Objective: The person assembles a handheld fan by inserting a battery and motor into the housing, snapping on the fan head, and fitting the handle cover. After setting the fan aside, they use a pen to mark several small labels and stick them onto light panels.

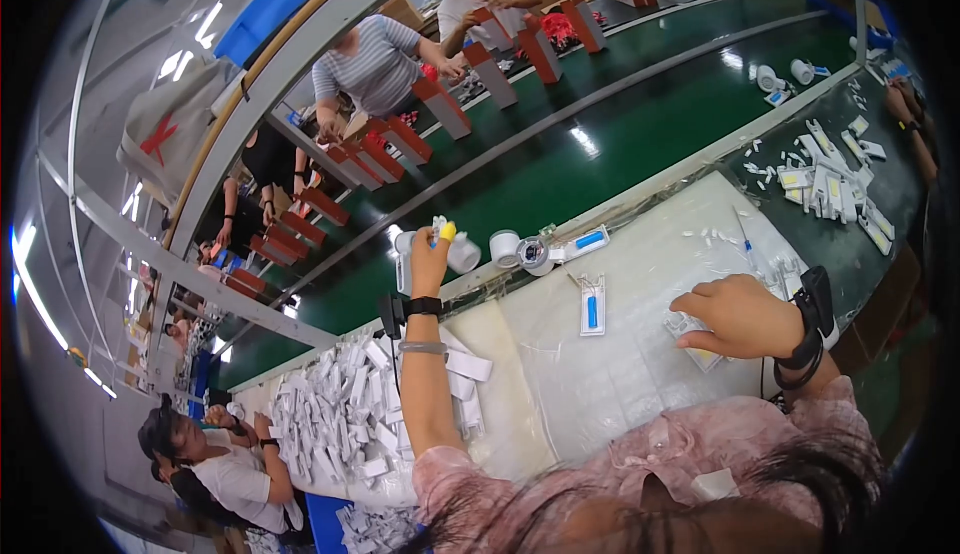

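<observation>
A white round-headed device (463, 254) sits right by the person's left hand (430, 262), near the middle of the frame at the belt's edge. That hand wears a yellow cover on one fingertip, and its fingers are drawn together; I can't make out whether its grip has hold of anything. Over at centre right, the right hand (740, 316) is bent low above a flat white piece with a yellow panel (704, 359). Its thumb and fingers leave a narrow gap, but I can't tell whether that grip is pinching any part.

Between the hands, a white casing (592, 291) with a blue cylinder (592, 312) in it lies on the plastic-covered table (630, 384). Just above it, along the far edge, there's another blue cylinder in a white part (592, 241). A big heap of white casings (340, 409) spreads across the lower left, and a smaller pile of white parts (830, 184) lies at upper right.

Beyond runs a green belt (640, 129), with orange-and-grey boxes (490, 76) standing along its far side, where a person in a striped top (365, 69) is working.
</observation>
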{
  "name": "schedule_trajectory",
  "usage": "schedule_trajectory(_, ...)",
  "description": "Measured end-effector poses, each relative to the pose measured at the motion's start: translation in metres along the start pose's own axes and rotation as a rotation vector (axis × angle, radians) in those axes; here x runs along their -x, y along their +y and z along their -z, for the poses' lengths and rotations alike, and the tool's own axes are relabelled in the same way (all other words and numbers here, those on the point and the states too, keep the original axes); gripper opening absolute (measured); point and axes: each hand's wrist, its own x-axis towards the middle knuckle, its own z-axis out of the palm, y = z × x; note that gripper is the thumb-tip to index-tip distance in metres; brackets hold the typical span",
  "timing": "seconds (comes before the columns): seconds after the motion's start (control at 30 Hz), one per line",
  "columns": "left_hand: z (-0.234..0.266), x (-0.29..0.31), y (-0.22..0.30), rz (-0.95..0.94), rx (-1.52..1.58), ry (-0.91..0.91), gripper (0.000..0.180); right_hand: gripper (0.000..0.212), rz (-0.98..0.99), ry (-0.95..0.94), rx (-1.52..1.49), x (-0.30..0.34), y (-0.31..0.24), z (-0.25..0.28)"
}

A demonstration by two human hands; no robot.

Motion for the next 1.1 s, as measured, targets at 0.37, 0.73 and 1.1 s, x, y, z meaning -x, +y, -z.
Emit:
schedule_trajectory(0.37, 0.033, 0.16, 0.213, -0.093, 0.772, -0.747, 0.031, 0.065, 0.303, 0.551, -0.304, -0.048, -0.002, -0.026)
schedule_trajectory(0.73, 0.04, 0.164, 0.231, -0.242, 0.701, -1.316, 0.061, 0.01, 0.406, 0.079, -0.988, -0.039, 0.004, -0.037)
schedule_trajectory(1.1, 0.0, 0.18, 0.23, -0.491, -0.042, -0.507, 0.03, 0.028, -0.069, -0.396, -1.397, -0.047, 0.006, -0.046)
